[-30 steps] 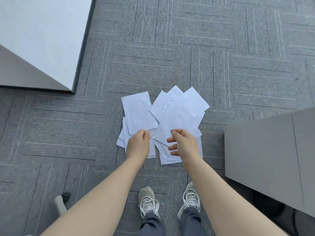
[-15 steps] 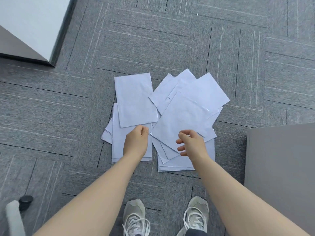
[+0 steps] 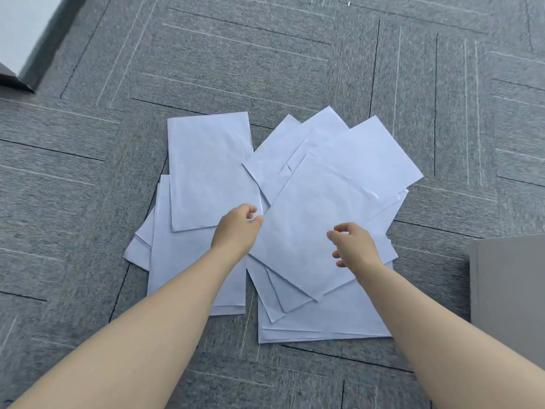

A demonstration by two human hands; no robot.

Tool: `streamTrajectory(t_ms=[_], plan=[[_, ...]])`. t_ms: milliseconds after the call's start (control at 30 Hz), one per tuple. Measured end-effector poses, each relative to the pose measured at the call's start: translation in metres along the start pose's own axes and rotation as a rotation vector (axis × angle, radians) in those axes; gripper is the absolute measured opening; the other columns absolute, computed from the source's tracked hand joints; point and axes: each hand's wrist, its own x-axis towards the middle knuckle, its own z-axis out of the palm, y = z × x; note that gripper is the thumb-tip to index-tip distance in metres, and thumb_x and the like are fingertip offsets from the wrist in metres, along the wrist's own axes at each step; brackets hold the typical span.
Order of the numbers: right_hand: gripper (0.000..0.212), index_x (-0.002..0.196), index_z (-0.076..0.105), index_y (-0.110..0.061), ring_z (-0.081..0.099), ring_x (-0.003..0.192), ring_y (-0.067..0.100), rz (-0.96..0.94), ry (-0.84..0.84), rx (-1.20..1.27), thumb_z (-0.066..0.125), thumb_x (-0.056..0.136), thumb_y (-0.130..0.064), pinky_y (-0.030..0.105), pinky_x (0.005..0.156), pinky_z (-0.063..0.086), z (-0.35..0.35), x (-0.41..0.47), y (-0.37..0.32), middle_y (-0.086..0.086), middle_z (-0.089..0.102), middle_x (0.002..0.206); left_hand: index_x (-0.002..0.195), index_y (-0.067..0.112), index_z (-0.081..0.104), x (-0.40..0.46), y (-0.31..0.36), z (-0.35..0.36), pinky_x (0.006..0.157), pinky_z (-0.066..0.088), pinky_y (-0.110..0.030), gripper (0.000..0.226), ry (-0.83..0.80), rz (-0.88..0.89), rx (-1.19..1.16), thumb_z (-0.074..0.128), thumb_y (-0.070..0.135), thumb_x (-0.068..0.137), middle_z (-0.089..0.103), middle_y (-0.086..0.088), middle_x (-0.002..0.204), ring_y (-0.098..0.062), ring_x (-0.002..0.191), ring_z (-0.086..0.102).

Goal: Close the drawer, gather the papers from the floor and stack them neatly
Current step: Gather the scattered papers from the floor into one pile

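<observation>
Fingers [image 3: 253,214] of the left hand [image 3: 236,231] curl toward the thumb at the near right corner of the top sheet [image 3: 209,169] in the left pile; whether they pinch that corner cannot be told. Those of the right hand [image 3: 354,246] hang loosely curled over the uppermost tilted sheet [image 3: 309,219], gripping nothing visible. Both bare forearms reach in from the lower edge. White papers [image 3: 324,320] lie scattered and overlapping on the grey carpet [image 3: 265,69], in two rough heaps that touch in the middle, sheets turned at differing angles. Just right of the papers stands a grey cabinet [image 3: 507,284]; a dark-edged white panel [image 3: 17,33] shows at upper left.
</observation>
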Motion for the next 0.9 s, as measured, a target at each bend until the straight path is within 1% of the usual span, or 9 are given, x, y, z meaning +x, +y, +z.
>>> streamTrajectory(t_ms=[100,200,267,433,500,600,700,833,900], plan=[[0.046,0.129,0.052,-0.015,0.065,0.089,0.028,0.02,0.078,-0.099,0.057,0.085,-0.025,0.048,0.089,0.055,-0.002,0.025,0.012,-0.001,0.059,0.086,0.133,0.02,0.053,0.022,-0.001,0.018,0.091,0.044,-0.029,0.044,-0.047,0.049,0.083,0.054,0.033,0.09,0.056,0.001,0.134,-0.019,0.116,0.055],[0.057,0.139,0.042,-0.016,0.061,0.084,0.026,0.068,0.119,-0.123,0.056,0.084,-0.025,0.046,0.088,0.055,-0.003,0.042,0.021,0.009,0.061,0.109,0.136,0.019,0.05,0.037,0.0,0.034,0.094,0.044,-0.033,0.048,-0.085,0.07,0.147,0.055,0.031,0.09,0.052,-0.001,0.136,-0.02,0.117,0.054],[0.064,0.143,0.037,-0.018,0.059,0.086,0.026,0.099,0.131,-0.092,0.057,0.082,-0.025,0.047,0.088,0.055,-0.003,0.051,0.027,0.014,0.055,0.124,0.137,0.018,0.048,0.043,0.001,0.042,0.094,0.045,-0.034,0.05,-0.093,0.077,0.173,0.054,0.03,0.089,0.05,-0.003,0.136,-0.021,0.117,0.054],[0.07,0.144,0.032,-0.023,0.063,0.093,0.034,0.173,0.149,0.101,0.06,0.08,-0.023,0.046,0.088,0.054,0.002,0.067,0.037,0.012,0.046,0.135,0.128,0.017,0.052,0.057,0.003,0.053,0.083,0.047,-0.031,0.047,-0.036,0.027,0.164,0.058,0.027,0.082,0.057,-0.005,0.121,-0.022,0.104,0.057],[0.07,0.144,0.033,-0.022,0.064,0.099,0.035,0.19,0.145,0.162,0.061,0.081,-0.02,0.044,0.087,0.054,0.004,0.068,0.038,0.009,0.046,0.133,0.125,0.016,0.053,0.058,0.005,0.053,0.083,0.049,-0.033,0.047,-0.052,-0.003,0.143,0.06,0.029,0.08,0.06,-0.002,0.118,-0.022,0.104,0.059],[0.069,0.144,0.032,-0.02,0.063,0.102,0.034,0.207,0.133,0.226,0.063,0.082,-0.02,0.042,0.085,0.049,0.009,0.072,0.04,0.008,0.049,0.118,0.119,0.017,0.053,0.056,0.007,0.056,0.072,0.045,-0.029,0.044,-0.049,-0.037,0.103,0.064,0.03,0.078,0.06,0.002,0.112,-0.021,0.1,0.06],[0.067,0.14,0.036,-0.018,0.056,0.089,0.03,0.198,0.143,0.24,0.064,0.08,-0.021,0.039,0.075,0.044,0.012,0.075,0.042,0.009,0.056,0.106,0.102,0.014,0.06,0.054,0.008,0.057,0.057,0.041,-0.026,0.025,0.009,-0.022,0.064,0.063,0.025,0.079,0.063,0.001,0.096,-0.02,0.086,0.06],[0.051,0.127,0.05,-0.011,0.051,0.077,0.026,0.187,0.145,0.252,0.064,0.079,-0.022,0.033,0.065,0.04,0.015,0.076,0.044,0.006,0.055,0.085,0.084,0.013,0.059,0.052,0.006,0.057,0.052,0.037,-0.025,0.008,0.048,0.029,-0.02,0.057,0.021,0.084,0.06,0.003,0.077,-0.015,0.068,0.054],[0.043,0.122,0.056,-0.01,0.053,0.075,0.025,0.15,0.15,0.235,0.062,0.081,-0.022,0.035,0.067,0.043,0.016,0.076,0.043,0.003,0.056,0.082,0.083,0.014,0.056,0.051,0.005,0.054,0.052,0.035,-0.025,0.008,0.035,0.048,-0.088,0.054,0.02,0.087,0.056,0.004,0.074,-0.015,0.064,0.049]])
